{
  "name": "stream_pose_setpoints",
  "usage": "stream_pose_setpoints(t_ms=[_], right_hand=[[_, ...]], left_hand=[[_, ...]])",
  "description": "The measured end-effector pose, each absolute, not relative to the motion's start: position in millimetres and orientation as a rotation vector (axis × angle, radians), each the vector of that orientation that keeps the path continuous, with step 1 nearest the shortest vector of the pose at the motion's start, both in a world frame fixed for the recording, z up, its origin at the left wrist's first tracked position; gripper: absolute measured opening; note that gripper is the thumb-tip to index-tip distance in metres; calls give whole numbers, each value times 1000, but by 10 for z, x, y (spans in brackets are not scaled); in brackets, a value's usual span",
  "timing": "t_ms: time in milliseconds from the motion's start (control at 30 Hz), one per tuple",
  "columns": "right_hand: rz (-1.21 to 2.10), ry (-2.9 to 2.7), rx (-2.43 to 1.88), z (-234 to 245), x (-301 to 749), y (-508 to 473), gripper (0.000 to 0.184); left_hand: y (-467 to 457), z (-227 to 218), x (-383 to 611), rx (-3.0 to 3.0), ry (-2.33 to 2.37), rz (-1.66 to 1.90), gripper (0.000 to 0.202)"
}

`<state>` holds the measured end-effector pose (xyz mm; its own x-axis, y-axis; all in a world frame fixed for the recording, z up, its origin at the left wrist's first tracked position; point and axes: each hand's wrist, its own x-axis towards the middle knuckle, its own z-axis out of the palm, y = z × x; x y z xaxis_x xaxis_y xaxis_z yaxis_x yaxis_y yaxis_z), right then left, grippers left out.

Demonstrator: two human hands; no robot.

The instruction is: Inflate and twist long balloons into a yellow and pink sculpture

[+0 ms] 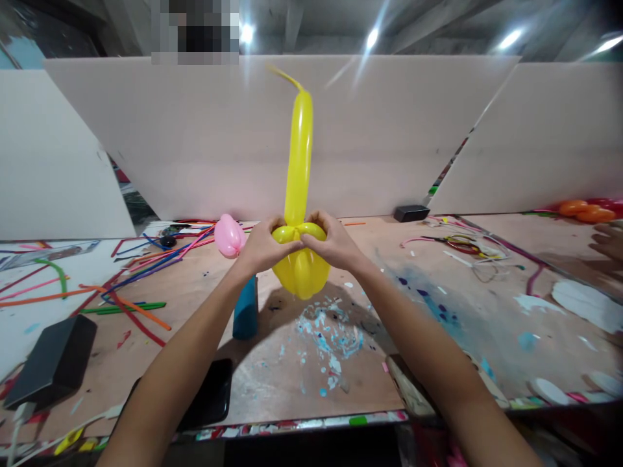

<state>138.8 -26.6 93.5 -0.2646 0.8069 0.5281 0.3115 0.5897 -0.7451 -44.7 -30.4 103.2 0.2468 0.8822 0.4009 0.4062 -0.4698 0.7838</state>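
Observation:
A yellow twisting balloon (300, 155) stands upright between my hands, above the table. Its long straight section points up and ends in a thin uninflated tail. Lower down, it is twisted into several rounded bubbles that form a bulb. My left hand (269, 245) grips the bulb from the left, with the thumb on the twist. From the other side my right hand (333, 241) holds it, and both thumbs nearly meet at the front. Just left of my left hand is a small inflated pink balloon (228, 236). A blue cylinder (245, 310) stands below my left wrist.
Uninflated balloons (141, 266) lie scattered at left, near a black box (53, 360) with a cable. A phone (209, 392) lies under my left forearm. Scissors (450, 241) and a small black box (411, 213) are at right. White panels (370, 143) stand behind. Another person's hand (608, 240) shows far right.

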Motion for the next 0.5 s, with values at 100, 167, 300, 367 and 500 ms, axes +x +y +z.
stream_pose_setpoints(t_ms=[100, 167, 300, 367, 500], right_hand=[[488, -1748, -905, 937, 1377, -266, 24], [453, -1709, -899, 936, 1369, -260, 27], [531, -1682, -872, 904, 1332, -248, 34], [566, -1687, -847, 886, 1302, -264, 41], [651, -1788, -752, 900, 1297, -307, 59]], left_hand=[[-292, 1007, -445, 2017, 1084, 1168, 52], [-268, 977, -450, 2017, 995, 1156, 62], [-214, 916, -435, 2011, 1076, 1284, 52], [-200, 898, -419, 1993, 1129, 1380, 40], [-182, 892, -404, 1883, 1201, 1614, 31]])
